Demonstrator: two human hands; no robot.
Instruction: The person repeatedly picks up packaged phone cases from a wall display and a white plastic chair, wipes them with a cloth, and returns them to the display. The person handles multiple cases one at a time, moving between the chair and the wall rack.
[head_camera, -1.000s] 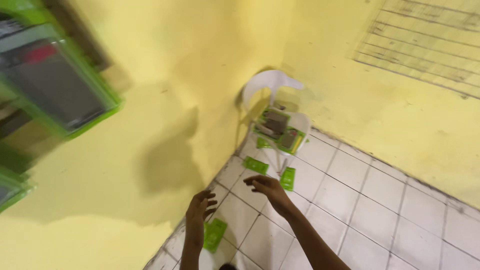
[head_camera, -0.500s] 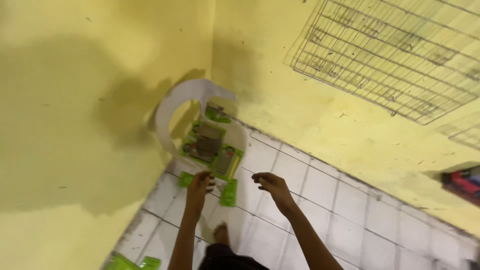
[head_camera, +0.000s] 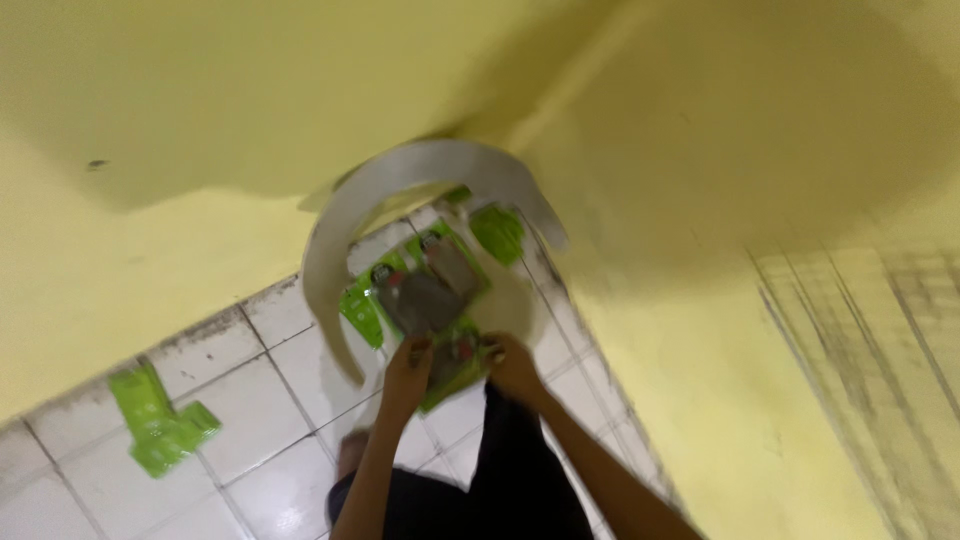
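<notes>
Both hands are reaching down to a white plastic chair (head_camera: 335, 240) standing in the corner where 2 yellow walls (head_camera: 180, 130) meet. The pic is blurred by head motion, so fine detail is soft.

The left hand (head_camera: 408, 368) and right hand (head_camera: 512, 365) are sitting close together at the front edge of a heap of green packets (head_camera: 432, 300) piled on the chair seat. Fingers of both are curling onto the nearest packet (head_camera: 452, 362) — a flat green card w/ a grey-and-red item under clear plastic. Whether they're actually pinching it or just resting on it, can't tell; the blur is hiding the fingertips.

Approx. 4 or 5 packets are overlapping on the seat, 1 leaning up near the chair's curved backrest. 2 more green packets (head_camera: 158, 425) are lying on the white tiled floor (head_camera: 270, 440) to the left, well apart from the chair. The person's dark clothing (head_camera: 510, 480) is filling the bottom centre.

Risk, as a judgement: the heap is loose and overlapping, so pulling the front packet could be dragging its neighbours off the seat edge onto the tiles. The chair looks light, so a push at the front could be shifting it. The fast head swing is also making aim less sure.
</notes>
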